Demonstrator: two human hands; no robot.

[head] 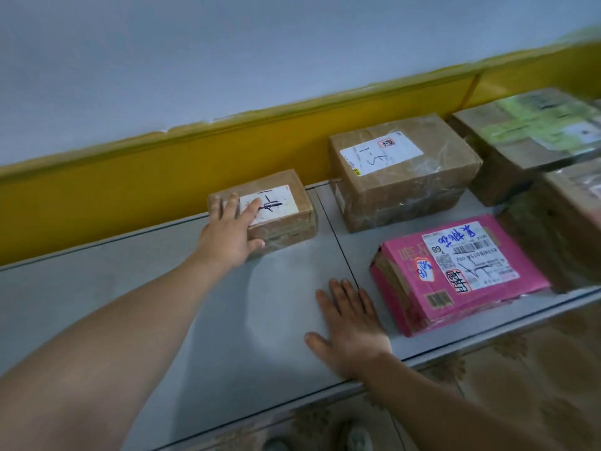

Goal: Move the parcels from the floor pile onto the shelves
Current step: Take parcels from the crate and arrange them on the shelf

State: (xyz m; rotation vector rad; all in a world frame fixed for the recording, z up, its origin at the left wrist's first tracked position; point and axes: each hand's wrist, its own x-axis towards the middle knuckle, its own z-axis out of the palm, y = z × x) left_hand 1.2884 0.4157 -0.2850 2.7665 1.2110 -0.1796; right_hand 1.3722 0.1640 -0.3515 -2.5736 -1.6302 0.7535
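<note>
Left hand on a small parcel at the back of the shelf, right hand flat on bare shelf.

The left hand (232, 234) lies over the near-left corner of the small brown box (276, 211), fingers spread across its top and onto the white label, thumb against the near side; it grips that corner loosely rather than fully closing round the box. The box sits flat on the grey shelf (162, 288), close to the yellow wall band (130, 177) beyond the fingers. The right hand (353, 330) is open, palm down on the shelf, holding nothing. Just beside its little finger lies the pink box (455, 275), not touching. Beyond the pink box, to the right of the left hand, stands a larger brown box (403, 174), apart from the small one. Further right are more boxes (533, 135), blurred.
</note>
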